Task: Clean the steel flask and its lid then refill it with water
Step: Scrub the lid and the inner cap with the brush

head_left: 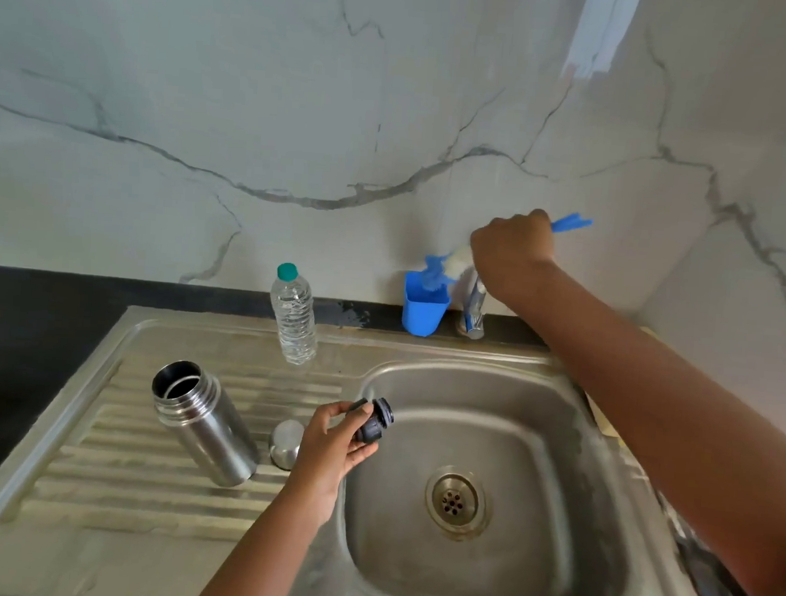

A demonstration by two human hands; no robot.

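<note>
Head view. Nearest the camera, the left hand (332, 442) pinches the dark plastic stopper (374, 421) between thumb and fingertips at the left rim of the sink basin (492, 584), its lower end turned toward the basin. Judged from this position, the stopper is kept over the basin so that rinse water and drips fall toward the drain (455, 502) and not onto the counter.

Left of the basin, on the ribbed draining board (135, 503), the steel flask (205, 424) stands open, mouth upward, leaning away in the wide-angle picture. Its steel cap (286, 443) sits just beside it, between the flask and the left hand. Placement on the ribbed surface probably lets runoff drain toward the basin. A clear water bottle (293, 318) with a teal cap stands upright behind the board, near the basin's back-left corner; it likely serves as the refill supply.

Behind the basin, the right hand (512, 255) is closed in a fist around the blue handle of a bottle brush (449, 264), whose head is at the mouth of a blue cup holder (425, 307) standing just beside the tap (473, 308). Whether the brush is being taken out or put back cannot be told.

No brand, label or writing can be read on any item.
</note>
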